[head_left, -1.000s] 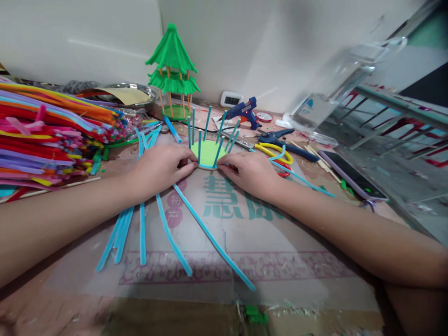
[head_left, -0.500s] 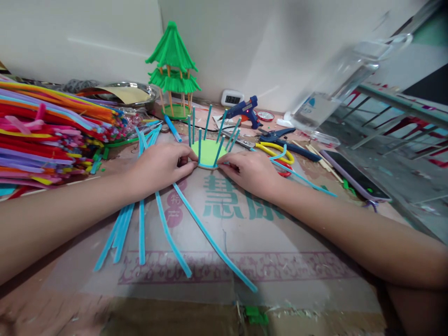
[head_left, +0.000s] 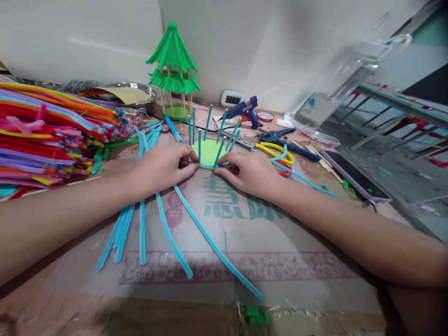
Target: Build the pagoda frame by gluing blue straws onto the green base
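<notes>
A small light-green disc (head_left: 210, 152) lies flat on the cardboard, ringed by a blue pipe cleaner, with several short blue pipe-cleaner posts (head_left: 207, 123) standing up from its edge. My left hand (head_left: 159, 166) pinches the disc's near left rim. My right hand (head_left: 250, 172) pinches the blue strand at the near right rim. A long blue pipe cleaner (head_left: 215, 245) runs from between my hands toward the near edge. More blue pipe cleaners (head_left: 142, 228) lie fanned under my left forearm.
A thick stack of coloured pipe cleaners (head_left: 49, 130) fills the left. A green pagoda model (head_left: 173, 70) stands at the back. Behind the disc lie a blue glue gun (head_left: 243, 110), yellow-handled scissors (head_left: 275, 150), pliers (head_left: 280, 137) and a phone (head_left: 353, 175) at right.
My right hand has slid slightly nearer along the disc's rim, and the long blue pipe cleaner's free end has swung a little to the right. The left hand stays put.
</notes>
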Available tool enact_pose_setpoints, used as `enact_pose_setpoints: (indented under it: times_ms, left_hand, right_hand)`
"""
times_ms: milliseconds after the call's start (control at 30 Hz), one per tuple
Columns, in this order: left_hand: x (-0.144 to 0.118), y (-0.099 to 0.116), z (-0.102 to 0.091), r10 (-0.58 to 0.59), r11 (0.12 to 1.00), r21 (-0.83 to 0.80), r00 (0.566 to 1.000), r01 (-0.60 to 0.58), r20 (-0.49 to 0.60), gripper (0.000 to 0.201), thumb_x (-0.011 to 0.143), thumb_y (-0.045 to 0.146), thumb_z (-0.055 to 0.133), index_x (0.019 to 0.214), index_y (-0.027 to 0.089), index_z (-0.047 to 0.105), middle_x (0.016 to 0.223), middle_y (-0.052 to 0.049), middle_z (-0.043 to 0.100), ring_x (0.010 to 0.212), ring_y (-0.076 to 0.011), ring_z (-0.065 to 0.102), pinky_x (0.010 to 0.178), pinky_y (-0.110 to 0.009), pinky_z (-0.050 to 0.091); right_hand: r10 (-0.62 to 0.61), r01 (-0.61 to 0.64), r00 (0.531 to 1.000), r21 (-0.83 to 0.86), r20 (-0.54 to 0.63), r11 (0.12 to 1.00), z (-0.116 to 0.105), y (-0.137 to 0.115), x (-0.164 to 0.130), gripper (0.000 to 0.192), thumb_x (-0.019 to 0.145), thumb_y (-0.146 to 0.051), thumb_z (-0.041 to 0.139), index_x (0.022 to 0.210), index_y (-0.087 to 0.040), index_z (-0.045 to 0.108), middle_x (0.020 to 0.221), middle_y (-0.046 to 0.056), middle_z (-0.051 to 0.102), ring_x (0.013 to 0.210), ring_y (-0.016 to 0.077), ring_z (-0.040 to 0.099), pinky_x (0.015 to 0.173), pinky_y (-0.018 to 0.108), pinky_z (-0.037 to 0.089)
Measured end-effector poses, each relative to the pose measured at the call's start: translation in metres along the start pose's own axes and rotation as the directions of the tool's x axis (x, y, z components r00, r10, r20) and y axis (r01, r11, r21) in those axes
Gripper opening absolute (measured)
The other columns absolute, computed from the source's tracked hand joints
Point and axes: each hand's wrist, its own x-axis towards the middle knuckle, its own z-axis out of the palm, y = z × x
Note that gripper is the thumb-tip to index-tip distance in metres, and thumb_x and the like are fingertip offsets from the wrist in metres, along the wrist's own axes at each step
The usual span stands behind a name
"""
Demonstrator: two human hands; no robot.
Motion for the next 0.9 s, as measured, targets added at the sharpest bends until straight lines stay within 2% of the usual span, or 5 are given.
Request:
enact_pose_setpoints:
  times_ms: [333,567,900]
  left_hand:
    - [0.0015,0.0002,0.0008,-0.003,1.0,0.022,1.0,0.003,-0.002,0.029,0.087,0.039,0.054,0.096,0.019,0.073,0.08,-0.003,0.071,0.074,-0.0198,0.064,0.063,-0.03,0.039]
    - [0.0001,-0.0008,0.0012,0.029,0.999,0.02,0.999,-0.028,-0.02,0.029,0.086,0.035,0.052,0.098,0.02,0.074,0.086,-0.003,0.074,0.078,-0.0207,0.067,0.067,-0.03,0.042]
    - [0.0013,-0.001,0.0013,0.013,0.999,0.036,1.0,-0.013,-0.01,0.031,0.084,0.033,0.05,0.099,0.021,0.074,0.087,-0.003,0.075,0.078,-0.0208,0.068,0.068,-0.03,0.043]
  right_hand:
    - [0.095,-0.095,0.994,0.005,0.049,0.995,-0.002,-0.0067,0.0026,0.027,0.097,-0.042,0.059,0.102,-0.02,0.074,0.079,0.003,0.074,0.071,0.0178,0.064,0.061,0.028,0.031]
    - [0.06,-0.062,0.997,0.043,0.038,0.997,-0.0028,-0.0067,0.002,0.026,0.096,-0.036,0.056,0.102,-0.018,0.073,0.075,0.003,0.072,0.067,0.0168,0.061,0.061,0.028,0.031]
    - [0.043,-0.044,0.999,0.025,0.033,0.999,-0.002,-0.0041,0.0015,0.028,0.096,-0.035,0.052,0.101,-0.018,0.074,0.078,0.005,0.073,0.069,0.0175,0.063,0.063,0.028,0.033]
